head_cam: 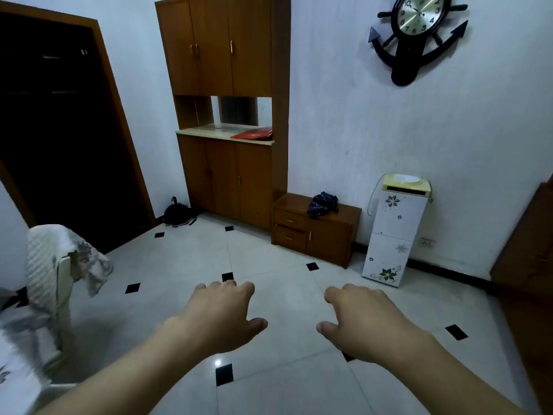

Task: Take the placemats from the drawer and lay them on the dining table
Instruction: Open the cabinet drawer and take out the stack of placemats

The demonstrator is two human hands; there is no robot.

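A low wooden cabinet (317, 227) with two shut drawers (291, 229) on its left side stands against the far wall. Both of my hands are stretched out in front of me over the tiled floor, well short of the cabinet. My left hand (221, 316) is palm down with fingers spread and holds nothing. My right hand (365, 320) is also palm down, fingers apart and empty. No placemats and no dining table are in view.
A tall wooden cupboard (227, 115) with a red item (253, 134) on its counter stands left of the low cabinet. A dark cloth (323, 205) lies on the cabinet top. A white floral water dispenser (395, 229), a dark doorway (59, 130) and a covered chair (54, 277) surround the tiled floor (269, 295).
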